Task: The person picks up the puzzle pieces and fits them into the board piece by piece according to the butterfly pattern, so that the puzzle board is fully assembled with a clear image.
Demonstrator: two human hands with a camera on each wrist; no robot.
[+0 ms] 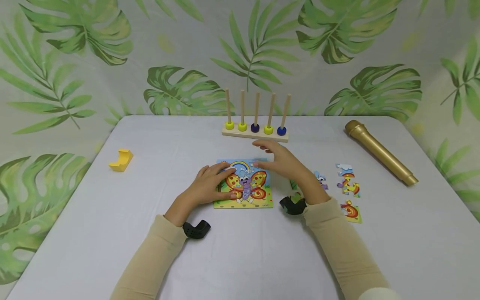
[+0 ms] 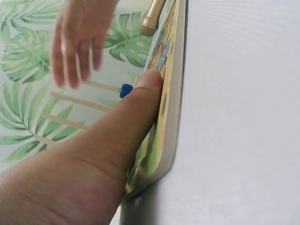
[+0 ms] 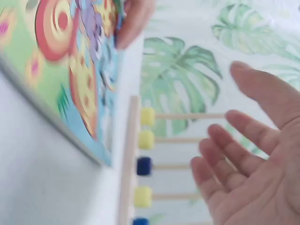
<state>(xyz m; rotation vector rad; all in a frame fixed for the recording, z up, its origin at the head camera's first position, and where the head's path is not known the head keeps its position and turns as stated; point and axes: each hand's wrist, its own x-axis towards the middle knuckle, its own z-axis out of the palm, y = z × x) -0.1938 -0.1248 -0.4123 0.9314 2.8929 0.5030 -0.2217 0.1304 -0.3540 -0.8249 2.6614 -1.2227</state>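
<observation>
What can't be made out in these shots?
Head: the puzzle's left side, partly under the left hand.
Head: some loose pieces, partly behind the right arm.
Head: corner print, too small to read.
Left wrist: mic's far end, cut off by the top edge.
Right wrist: lowest blue bead, cut by the bottom edge.

The left hand [image 1: 204, 185] hides the puzzle's [image 1: 245, 187] nine-o'clock side; its four-o'clock print is too small to read. The right arm [image 1: 315, 191] partly covers pieces [image 1: 321, 179] at three o'clock. The left-wrist view's eleven-o'clock edge cuts off the blurred right hand [image 2: 84, 37].
</observation>
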